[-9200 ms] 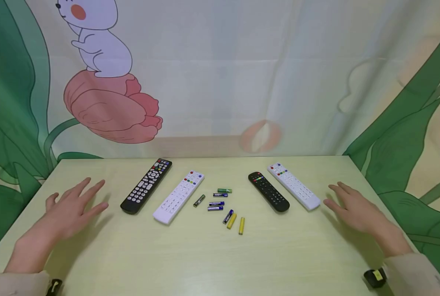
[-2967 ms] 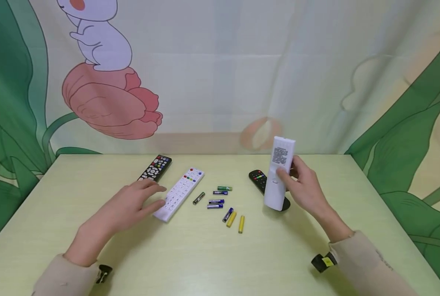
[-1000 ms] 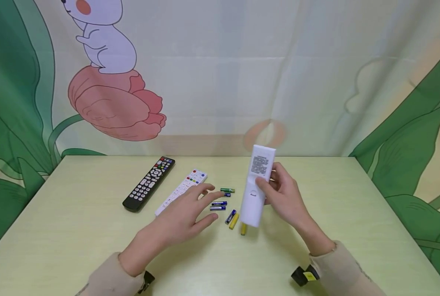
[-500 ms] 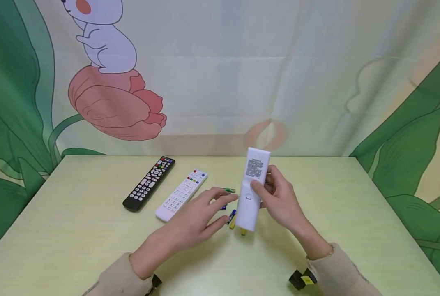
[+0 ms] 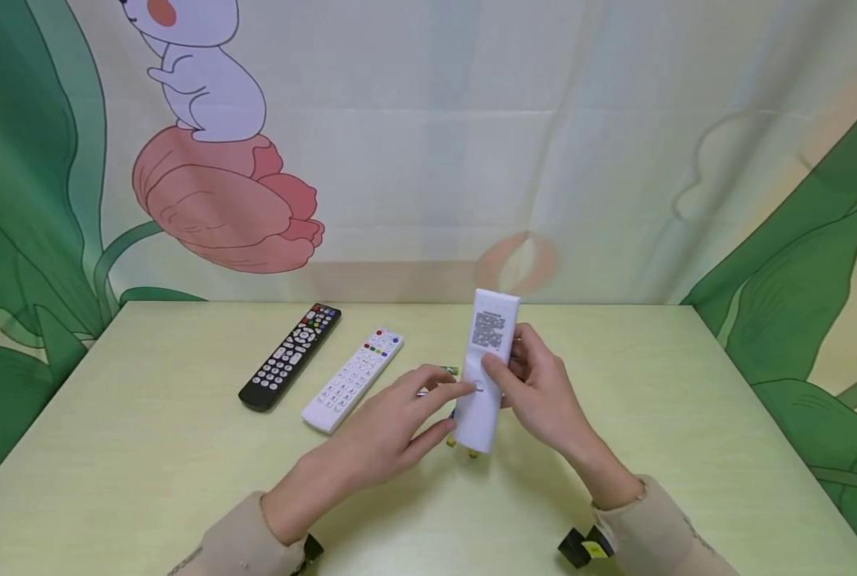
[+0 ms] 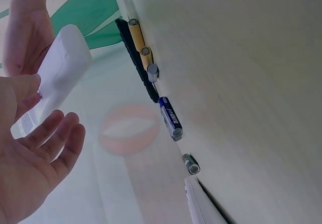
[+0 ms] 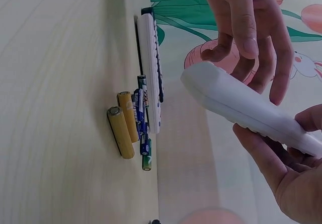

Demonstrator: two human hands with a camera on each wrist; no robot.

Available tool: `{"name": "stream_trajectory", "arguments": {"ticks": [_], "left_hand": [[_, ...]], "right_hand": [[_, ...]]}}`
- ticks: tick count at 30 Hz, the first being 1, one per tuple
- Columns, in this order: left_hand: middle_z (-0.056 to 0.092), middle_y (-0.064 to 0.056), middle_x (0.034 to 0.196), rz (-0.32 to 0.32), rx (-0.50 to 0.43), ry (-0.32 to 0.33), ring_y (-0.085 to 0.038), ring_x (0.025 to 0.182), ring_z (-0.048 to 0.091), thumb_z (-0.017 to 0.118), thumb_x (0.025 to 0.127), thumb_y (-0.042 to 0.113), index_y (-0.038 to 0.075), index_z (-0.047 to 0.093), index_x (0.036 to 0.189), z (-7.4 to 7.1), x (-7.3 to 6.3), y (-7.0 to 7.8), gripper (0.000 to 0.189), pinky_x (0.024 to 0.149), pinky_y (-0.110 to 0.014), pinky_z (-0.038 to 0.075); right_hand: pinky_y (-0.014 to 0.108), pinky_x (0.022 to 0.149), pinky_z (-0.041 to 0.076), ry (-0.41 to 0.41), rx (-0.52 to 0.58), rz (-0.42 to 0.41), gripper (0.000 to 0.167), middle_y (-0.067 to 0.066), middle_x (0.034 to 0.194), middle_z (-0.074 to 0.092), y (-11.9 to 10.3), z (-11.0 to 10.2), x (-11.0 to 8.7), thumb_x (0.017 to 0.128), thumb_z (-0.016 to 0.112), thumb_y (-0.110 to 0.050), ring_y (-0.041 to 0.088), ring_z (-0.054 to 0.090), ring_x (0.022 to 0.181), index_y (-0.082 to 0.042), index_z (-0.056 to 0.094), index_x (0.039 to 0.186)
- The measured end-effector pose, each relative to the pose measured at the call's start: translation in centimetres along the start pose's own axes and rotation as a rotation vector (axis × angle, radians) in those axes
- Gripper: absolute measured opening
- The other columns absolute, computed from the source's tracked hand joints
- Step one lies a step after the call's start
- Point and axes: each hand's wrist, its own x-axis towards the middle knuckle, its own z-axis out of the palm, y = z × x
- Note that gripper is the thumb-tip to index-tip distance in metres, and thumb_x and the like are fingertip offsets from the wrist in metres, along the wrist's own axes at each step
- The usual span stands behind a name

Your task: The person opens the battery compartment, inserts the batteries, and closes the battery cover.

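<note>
A white remote control is held up above the table, its back with a printed label facing me. My right hand grips it, thumb on the back and fingers behind. My left hand reaches in from the left with fingers loosely bent; its index fingertip touches the back near the small catch mark. In the right wrist view the left hand's other fingers hang apart beside the remote. Batteries lie below, mostly hidden in the head view; the right wrist view shows two yellow batteries and several blue ones.
A long black remote and a second white remote lie buttons-up at the left of the table. The left wrist view shows a dark remote beyond the batteries. A printed curtain hangs along the back edge.
The right hand has picked the white remote off the right side, turned its back toward me and brought it to the middle. My left hand has moved right and met it.
</note>
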Motion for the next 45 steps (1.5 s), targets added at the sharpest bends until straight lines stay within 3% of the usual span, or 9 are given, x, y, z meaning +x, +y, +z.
{"name": "stream_trajectory", "arguments": {"ticks": [11,22,35,45], "left_hand": [[0.056,-0.001,0.121,0.003,-0.019,0.057,-0.013,0.102,0.056,0.068,0.101,0.017,0.015,0.062,0.135,0.2,0.5,0.2,0.034,0.083,-0.029,0.053],[0.058,-0.006,0.110,-0.013,-0.016,0.093,-0.015,0.092,0.054,0.072,0.098,0.017,0.013,0.061,0.126,0.5,0.9,0.4,0.030,0.074,-0.028,0.051],[0.054,0.001,0.101,-0.083,0.003,0.061,-0.013,0.090,0.053,0.081,0.091,0.023,0.013,0.061,0.117,0.4,1.5,0.7,0.035,0.075,-0.027,0.051],[0.057,0.001,0.099,-0.117,-0.091,0.052,-0.018,0.093,0.061,0.085,0.087,0.016,0.010,0.059,0.110,0.1,1.8,0.8,0.035,0.083,-0.029,0.056]], "right_hand": [[0.041,0.064,0.063,-0.004,-0.008,-0.012,0.035,0.019,0.119,0.066,-0.5,0.3,0.0,0.105,0.060,-0.014,0.031,0.071,0.096,-0.006,0.049,0.137],[0.040,0.065,0.063,0.033,0.014,0.009,0.034,0.020,0.115,0.067,-0.8,0.7,0.0,0.103,0.062,-0.010,0.029,0.073,0.090,-0.002,0.051,0.134],[0.040,0.065,0.063,0.009,0.006,0.021,0.030,0.019,0.115,0.068,-1.0,1.0,0.0,0.106,0.060,-0.017,0.028,0.074,0.091,-0.001,0.052,0.130],[0.039,0.065,0.063,0.004,0.010,0.005,0.029,0.021,0.118,0.068,-0.9,1.3,0.0,0.107,0.059,-0.016,0.029,0.074,0.090,0.001,0.052,0.129]]}}
